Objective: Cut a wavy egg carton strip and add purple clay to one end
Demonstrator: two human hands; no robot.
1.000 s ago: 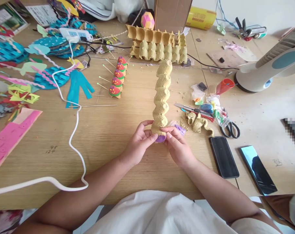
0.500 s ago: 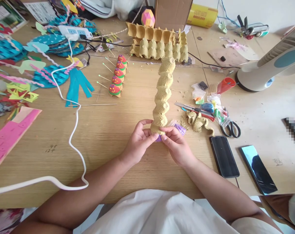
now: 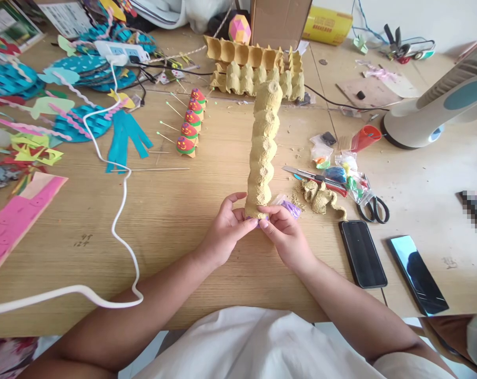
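Note:
A tall stack of yellow egg-carton cups (image 3: 264,147) stands on the wooden table (image 3: 175,231), leaning slightly right at its top. My left hand (image 3: 226,231) and my right hand (image 3: 286,234) both pinch its base, fingers closed around the lowest cup. A sliver of purple clay (image 3: 257,218) shows under the base between my fingertips. A small bag with more purple clay (image 3: 289,206) lies just right of the stack.
Egg cartons (image 3: 254,71) and painted cup figures (image 3: 189,123) sit behind. Cutter, clay bags (image 3: 341,171), scissors (image 3: 374,208) and two phones (image 3: 362,252) lie right. A fan (image 3: 439,105) stands far right. White cable (image 3: 120,210) and paper crafts lie left.
The purple clay has been pressed further under the stack's base and shows less. The stack has straightened up a little and its top has shifted right.

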